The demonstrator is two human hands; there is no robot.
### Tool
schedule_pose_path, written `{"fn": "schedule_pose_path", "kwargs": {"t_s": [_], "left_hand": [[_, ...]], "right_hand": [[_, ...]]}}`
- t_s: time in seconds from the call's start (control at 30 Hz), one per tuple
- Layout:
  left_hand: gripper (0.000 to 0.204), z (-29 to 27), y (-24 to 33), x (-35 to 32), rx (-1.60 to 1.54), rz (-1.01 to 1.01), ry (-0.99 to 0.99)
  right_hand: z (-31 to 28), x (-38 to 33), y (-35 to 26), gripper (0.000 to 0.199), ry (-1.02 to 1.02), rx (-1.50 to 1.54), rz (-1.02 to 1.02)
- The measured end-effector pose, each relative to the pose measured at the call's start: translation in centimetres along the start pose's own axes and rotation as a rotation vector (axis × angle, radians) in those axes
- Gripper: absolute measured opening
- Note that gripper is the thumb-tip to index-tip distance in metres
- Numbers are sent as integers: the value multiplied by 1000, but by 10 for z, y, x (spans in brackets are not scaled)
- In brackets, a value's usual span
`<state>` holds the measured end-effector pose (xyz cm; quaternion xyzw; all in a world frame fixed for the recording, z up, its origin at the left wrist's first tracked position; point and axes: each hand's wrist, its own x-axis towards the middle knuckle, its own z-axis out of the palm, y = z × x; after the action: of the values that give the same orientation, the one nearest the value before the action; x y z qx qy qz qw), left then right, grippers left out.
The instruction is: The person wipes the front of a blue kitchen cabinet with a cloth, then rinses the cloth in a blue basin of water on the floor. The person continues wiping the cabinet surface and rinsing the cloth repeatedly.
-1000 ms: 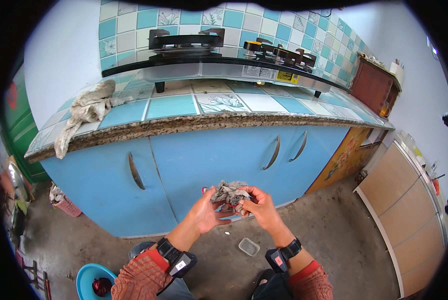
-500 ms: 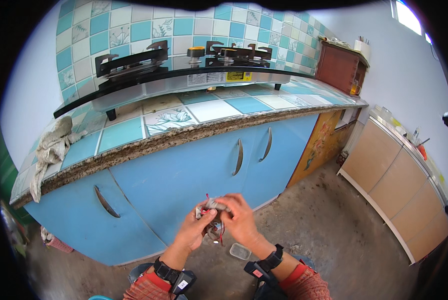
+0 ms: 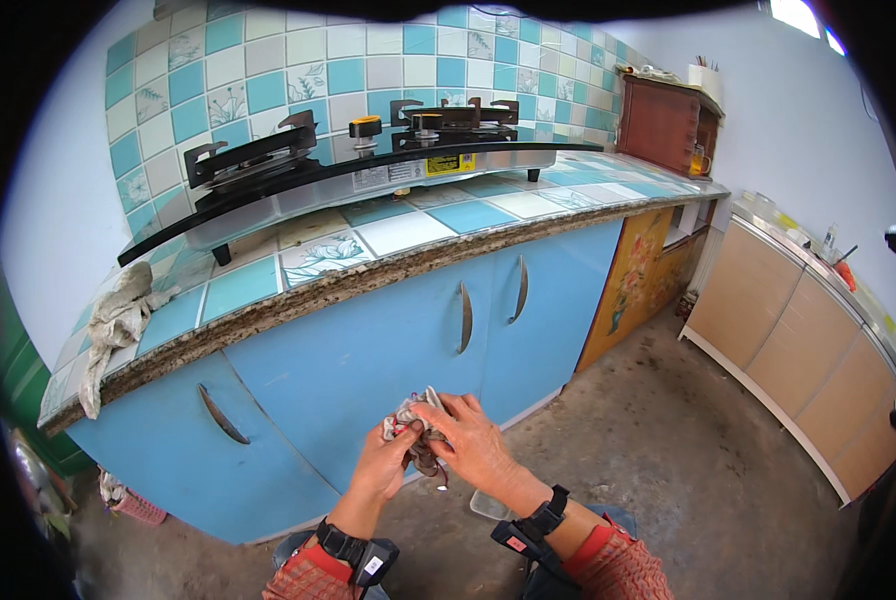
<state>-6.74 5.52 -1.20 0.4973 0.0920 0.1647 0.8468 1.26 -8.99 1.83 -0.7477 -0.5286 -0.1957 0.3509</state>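
Between my two hands is a small crumpled cloth (image 3: 426, 463), greyish white and brown, with bits of red showing in it. My left hand (image 3: 378, 462) grips it from the left with the thumb on top. From the right, my right hand (image 3: 476, 445) pinches the upper part, its thumb close to the left one. Both hands are closed and largely cover the cloth, so its full shape cannot be made out. They are in front of the blue cabinet doors (image 3: 358, 340), above the floor.
A black gas stove (image 3: 348, 160) stands on the tiled counter (image 3: 398, 235). A dirty rag (image 3: 118, 325) hangs over the counter's left edge. A clear plastic container (image 3: 490, 506) is on the floor below my hands. A beige cabinet (image 3: 768, 320) stands at the right.
My right hand's fingers have shifted over the cloth, which looks more bunched. The red strand that dangled below is now mostly out of sight. The whole view has turned slightly.
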Motion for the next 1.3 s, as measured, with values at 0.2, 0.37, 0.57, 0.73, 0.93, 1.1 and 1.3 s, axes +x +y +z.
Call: {"fn": "schedule_pose_path", "kwargs": {"t_s": [0.2,0.37,0.57,0.73,0.93,1.1,1.3], "left_hand": [[19,-7,6,9,11,20,-135],[23,-14,5,18,163,-6,101],[21,11,14,36,458,95,136],[28,62,43,66,1272,773,84],[38,131,63,111,1475,1389,57],[37,149,70,155,1816,1540,-132],[45,118,81,163,2066,1447,-216]], "right_hand": [[-17,13,38,37,121,1150,728],[-48,12,66,34,436,1379,620],[-80,-2,88,29,582,639,548],[-100,-20,102,35,404,-50,494],[-106,-22,98,30,450,-36,456],[-105,-20,95,27,395,-30,486],[-92,-20,93,34,376,-47,411]]}}
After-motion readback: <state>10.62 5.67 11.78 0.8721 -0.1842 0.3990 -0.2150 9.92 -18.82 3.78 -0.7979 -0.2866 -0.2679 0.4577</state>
